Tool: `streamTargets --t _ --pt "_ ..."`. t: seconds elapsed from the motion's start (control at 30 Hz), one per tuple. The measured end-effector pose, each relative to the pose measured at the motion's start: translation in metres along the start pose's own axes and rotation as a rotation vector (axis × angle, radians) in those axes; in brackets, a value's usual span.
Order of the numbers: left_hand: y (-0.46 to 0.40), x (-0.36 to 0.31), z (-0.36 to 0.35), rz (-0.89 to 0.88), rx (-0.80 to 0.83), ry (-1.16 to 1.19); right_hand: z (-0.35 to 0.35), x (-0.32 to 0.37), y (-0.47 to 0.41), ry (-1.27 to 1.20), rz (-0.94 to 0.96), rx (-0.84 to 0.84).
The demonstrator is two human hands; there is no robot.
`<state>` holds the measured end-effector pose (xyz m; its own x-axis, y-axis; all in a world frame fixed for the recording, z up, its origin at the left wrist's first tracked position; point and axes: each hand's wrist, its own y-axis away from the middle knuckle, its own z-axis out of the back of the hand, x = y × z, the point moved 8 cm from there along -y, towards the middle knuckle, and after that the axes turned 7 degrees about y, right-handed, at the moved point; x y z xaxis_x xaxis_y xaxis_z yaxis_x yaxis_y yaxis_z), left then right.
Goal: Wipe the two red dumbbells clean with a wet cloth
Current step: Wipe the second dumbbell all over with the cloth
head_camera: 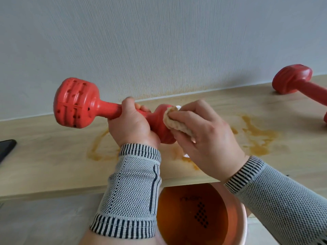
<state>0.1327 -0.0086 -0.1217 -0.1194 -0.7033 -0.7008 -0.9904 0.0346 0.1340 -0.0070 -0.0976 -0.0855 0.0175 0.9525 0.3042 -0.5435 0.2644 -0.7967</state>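
Observation:
A red dumbbell [76, 103] is held in the air above the wooden shelf, lying roughly level. My left hand [132, 124] grips its handle. Its left head faces me with its dotted end; its right head is mostly hidden behind my fingers. My right hand [203, 133] presses a beige wet cloth [175, 123] against that right head. The second red dumbbell [293, 80] lies on the shelf at the far right, partly cut off by the frame edge.
The light wooden shelf [53, 156] runs along a grey wall and carries orange-brown wet stains [256, 137]. Below its front edge stands a white basin [297, 225] of brownish water. A dark flat object [7, 147] sits at the left edge.

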Motion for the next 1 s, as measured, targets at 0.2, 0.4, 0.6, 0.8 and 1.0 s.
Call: streamTargets --t 0.2,0.4,0.6,0.8,1.0 --pt "0.01 0.005 -0.009 0.064 0.081 0.036 0.011 -0.028 -0.019 -0.148 -0.275 -0.063" --pt "0.005 0.004 -0.007 0.149 0.047 0.063 0.009 0.007 -0.012 -0.087 0.022 0.014" --pt "0.005 0.005 -0.011 0.236 0.054 0.171 0.03 -0.071 -0.017 -0.46 -0.669 -0.042" --pt "0.002 0.007 -0.004 0.239 0.009 0.195 0.012 -0.073 -0.008 -1.155 -0.962 0.01" --pt "-0.001 0.007 0.002 0.162 -0.046 0.075 0.002 -0.045 -0.016 -1.257 -0.8 0.151"
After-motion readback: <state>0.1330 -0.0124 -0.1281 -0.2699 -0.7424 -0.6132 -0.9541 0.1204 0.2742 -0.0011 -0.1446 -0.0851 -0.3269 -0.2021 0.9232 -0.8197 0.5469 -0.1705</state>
